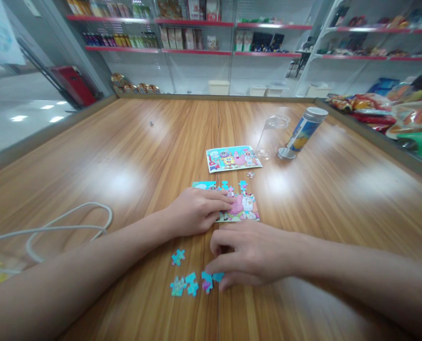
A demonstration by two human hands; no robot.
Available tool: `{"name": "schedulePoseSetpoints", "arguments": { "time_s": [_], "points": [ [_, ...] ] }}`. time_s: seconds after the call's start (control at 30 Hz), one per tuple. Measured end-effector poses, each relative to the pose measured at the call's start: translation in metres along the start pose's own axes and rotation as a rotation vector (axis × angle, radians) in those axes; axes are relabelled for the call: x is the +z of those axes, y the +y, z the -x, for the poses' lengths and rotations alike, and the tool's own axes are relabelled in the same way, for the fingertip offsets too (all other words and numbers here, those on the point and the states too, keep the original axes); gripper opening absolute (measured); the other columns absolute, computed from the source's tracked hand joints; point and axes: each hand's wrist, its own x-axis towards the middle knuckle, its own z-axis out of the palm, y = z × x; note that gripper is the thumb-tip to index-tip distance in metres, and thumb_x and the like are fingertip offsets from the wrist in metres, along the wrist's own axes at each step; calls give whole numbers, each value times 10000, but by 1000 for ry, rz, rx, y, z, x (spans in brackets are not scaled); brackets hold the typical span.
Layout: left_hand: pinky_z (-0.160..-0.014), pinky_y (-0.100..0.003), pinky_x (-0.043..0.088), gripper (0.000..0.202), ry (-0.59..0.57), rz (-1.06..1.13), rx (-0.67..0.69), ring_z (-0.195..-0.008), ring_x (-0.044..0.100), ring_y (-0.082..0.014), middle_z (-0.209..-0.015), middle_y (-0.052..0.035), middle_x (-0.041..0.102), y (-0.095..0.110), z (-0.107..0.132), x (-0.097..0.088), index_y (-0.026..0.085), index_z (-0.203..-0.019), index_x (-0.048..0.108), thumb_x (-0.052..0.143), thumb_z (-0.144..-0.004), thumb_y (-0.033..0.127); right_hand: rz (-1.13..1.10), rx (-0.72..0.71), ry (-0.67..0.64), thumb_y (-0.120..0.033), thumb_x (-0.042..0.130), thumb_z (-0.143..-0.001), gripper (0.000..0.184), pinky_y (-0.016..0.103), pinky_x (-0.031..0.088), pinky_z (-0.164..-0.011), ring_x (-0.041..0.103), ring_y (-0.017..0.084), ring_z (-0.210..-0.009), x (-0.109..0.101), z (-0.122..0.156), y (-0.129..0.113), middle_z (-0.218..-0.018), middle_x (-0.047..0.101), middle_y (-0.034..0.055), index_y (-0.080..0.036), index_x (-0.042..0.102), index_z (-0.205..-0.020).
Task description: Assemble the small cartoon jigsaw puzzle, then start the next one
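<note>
A partly assembled jigsaw puzzle with a cartoon picture lies mid-table, with gaps along its top edge. My left hand rests flat over its left part, fingers stretched out across the pink figure. Nearer to me, my right hand bends down, its thumb and a finger around a blue puzzle piece on the table. Just left of it lies a blue-and-pink piece, close to a fingertip. Farther left are a blue piece, a greenish piece and another loose piece.
Behind the puzzle lies a reference picture card. A clear jar, a metal lid and a tilted blue can stand beyond it. A white cable loops at left. Snack bags lie beyond the table's right edge.
</note>
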Motion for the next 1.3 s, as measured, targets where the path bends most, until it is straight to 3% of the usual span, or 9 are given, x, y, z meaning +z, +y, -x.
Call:
{"name": "schedulePoseSetpoints", "arguments": {
  "time_s": [0.43, 0.57, 0.73, 0.93, 1.3],
  "points": [
    [-992, -362, 606, 379, -12, 22, -9, -1158, 697, -207, -1175, -36, 755, 0, -1, -1, 184, -1093, 746, 514, -835, 30, -39, 12, -2, -454, 563, -985, 330, 307, 452, -707, 555, 166, -827, -1, 0, 4, -949, 628, 52, -174, 714, -1071],
    [-1007, -360, 598, 375, -7, 23, -10, -1161, 695, -203, -1167, -31, 758, 1, -1, -1, 191, -1089, 749, 516, -840, 37, -17, 45, -24, -445, 582, -974, 324, 326, 450, -722, 547, 183, -855, -3, -2, -3, -968, 626, 60, -179, 690, -1126],
    [-997, -353, 605, 379, -7, 9, -14, -1166, 693, -203, -1177, -28, 754, 1, -2, -1, 192, -1092, 747, 511, -843, 33, 29, 134, 21, -556, 542, -964, 439, 329, 434, -708, 507, 193, -794, 2, -6, -18, -918, 606, 74, -171, 679, -1125],
    [-996, -361, 606, 357, -3, 7, -5, -1140, 706, -208, -1170, -29, 757, 0, -1, -1, 183, -1084, 750, 515, -851, 47, 43, 189, 61, -417, 537, -999, 292, 313, 406, -689, 482, 173, -769, 5, -8, -23, -910, 584, 65, -180, 708, -987],
    [-984, -355, 612, 365, -11, -3, -6, -1117, 717, -207, -1159, -25, 761, 1, -2, -1, 178, -1087, 754, 513, -850, 39, -69, 226, -17, -392, 533, -999, 291, 322, 457, -787, 537, 192, -881, 0, -10, -24, -937, 629, 81, -136, 669, -974]
  ]
}}
